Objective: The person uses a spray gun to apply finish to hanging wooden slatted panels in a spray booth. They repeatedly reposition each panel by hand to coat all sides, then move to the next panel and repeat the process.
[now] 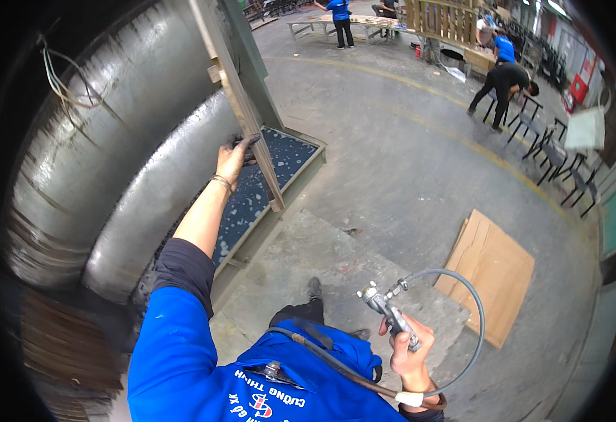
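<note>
The left hand [236,156] grips the upright wooden panel's [241,98] edge while the right hand [410,352] clasps a spray gun [390,314] idle at waist level, aimed away, so spraying looks unstarted or paused.

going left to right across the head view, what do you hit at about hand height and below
big curved metal duct → left hand gripping the edge of a leaning wooden panel → right hand holding a spray gun with its grey hose → flat plywood sheets on the floor

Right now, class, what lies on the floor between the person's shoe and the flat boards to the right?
In the head view, only bare grey concrete floor lies between the shoe and the boards.
</note>
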A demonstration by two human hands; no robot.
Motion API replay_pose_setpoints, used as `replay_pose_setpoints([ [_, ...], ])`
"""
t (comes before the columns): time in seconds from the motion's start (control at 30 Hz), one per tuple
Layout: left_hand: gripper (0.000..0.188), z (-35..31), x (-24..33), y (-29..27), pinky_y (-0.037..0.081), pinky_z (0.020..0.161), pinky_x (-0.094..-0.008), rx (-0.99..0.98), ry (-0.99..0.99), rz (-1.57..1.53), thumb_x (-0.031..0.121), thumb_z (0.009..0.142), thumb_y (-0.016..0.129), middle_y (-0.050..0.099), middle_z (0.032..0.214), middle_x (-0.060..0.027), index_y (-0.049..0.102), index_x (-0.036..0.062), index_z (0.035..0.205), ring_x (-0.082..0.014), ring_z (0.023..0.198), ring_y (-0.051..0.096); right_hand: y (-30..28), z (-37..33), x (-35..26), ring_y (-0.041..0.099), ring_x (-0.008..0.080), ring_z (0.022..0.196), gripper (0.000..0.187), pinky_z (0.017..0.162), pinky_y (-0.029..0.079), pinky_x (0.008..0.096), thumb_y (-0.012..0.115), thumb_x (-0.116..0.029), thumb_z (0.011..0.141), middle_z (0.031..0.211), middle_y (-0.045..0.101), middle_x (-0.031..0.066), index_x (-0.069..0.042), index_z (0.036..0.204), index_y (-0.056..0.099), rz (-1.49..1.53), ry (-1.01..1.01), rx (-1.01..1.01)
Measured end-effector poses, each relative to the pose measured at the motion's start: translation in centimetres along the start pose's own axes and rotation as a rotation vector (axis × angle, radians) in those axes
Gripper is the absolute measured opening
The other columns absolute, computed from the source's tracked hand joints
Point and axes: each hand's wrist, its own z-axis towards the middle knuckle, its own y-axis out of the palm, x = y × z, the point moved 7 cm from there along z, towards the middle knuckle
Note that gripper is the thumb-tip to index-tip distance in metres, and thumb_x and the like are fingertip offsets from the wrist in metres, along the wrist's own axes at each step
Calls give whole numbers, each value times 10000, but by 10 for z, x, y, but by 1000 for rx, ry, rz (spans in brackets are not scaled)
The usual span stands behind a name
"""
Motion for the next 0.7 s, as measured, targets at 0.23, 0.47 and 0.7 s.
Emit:
replay_pose_setpoints([
  [0.23, 882, 91, -74, -44, 512, 868, -395, -22, -168, -78, 851, 896, 430, 634, 965, -68, 678, 32, 1110, -200, 915, 635, 80, 80, 14, 677, 166, 644, 423, 616, 528, 304, 685, -315, 985, 760, 710, 131, 59, 1182, 714, -221, 17, -76],
  [0.47, 765, 198, -153, -79, 318, 1166, -466, -41, -109, 72, 712, 1010, 255, 615, 1385, -194, 758, 167, 1194, -326, 1355, 494, 144, 157, 19, 647, 132, 629, 421, 609, 511, 287, 648, -365, 1005, 685, 683, 82, 35, 1087, 752, -327, 267, -131],
  [0.7, 1031, 297, -223, -86, 243, 1234, -417, -70, -333, 31, 794, 927, 358, 359, 1597, -287, 467, -69, 1480, -378, 1531, 277, 210, 256, -55, 620, 137, 562, 731, 529, 469, 253, 571, -588, 999, 688, 687, 121, 115, 1148, 705, -198, -165, 32],
])
